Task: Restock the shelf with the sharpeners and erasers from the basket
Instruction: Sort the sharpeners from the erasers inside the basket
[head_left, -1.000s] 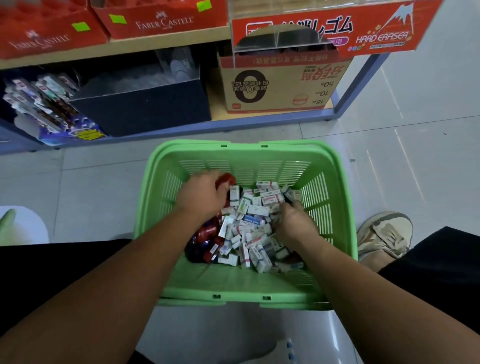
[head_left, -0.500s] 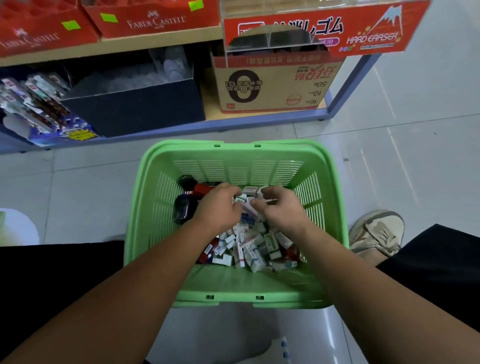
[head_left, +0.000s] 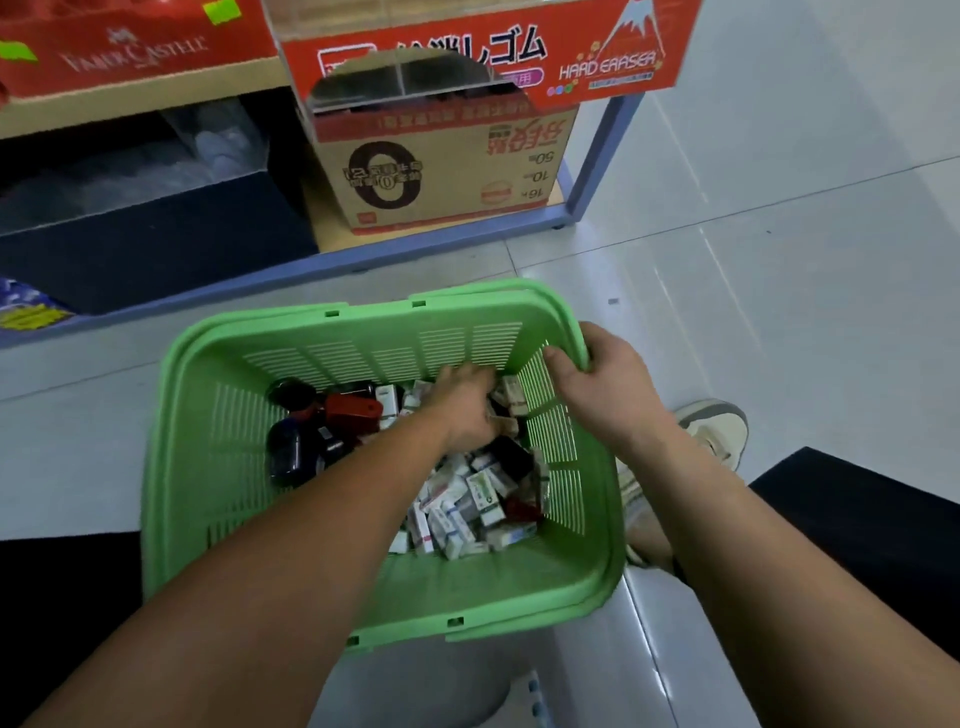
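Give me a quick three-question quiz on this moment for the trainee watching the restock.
1. True or false: the right hand has its grip on the green basket's far rim.
2. The left hand is: A) on the shelf, B) down in the basket among the boxed erasers, C) flat on the floor.
3. Fill in: the red sharpener lies toward the basket's ____ side.

Key: 1 true; 2 B; 3 left.

Erasers (head_left: 467, 499) in basket (head_left: 218, 457), before shelf (head_left: 322, 262)
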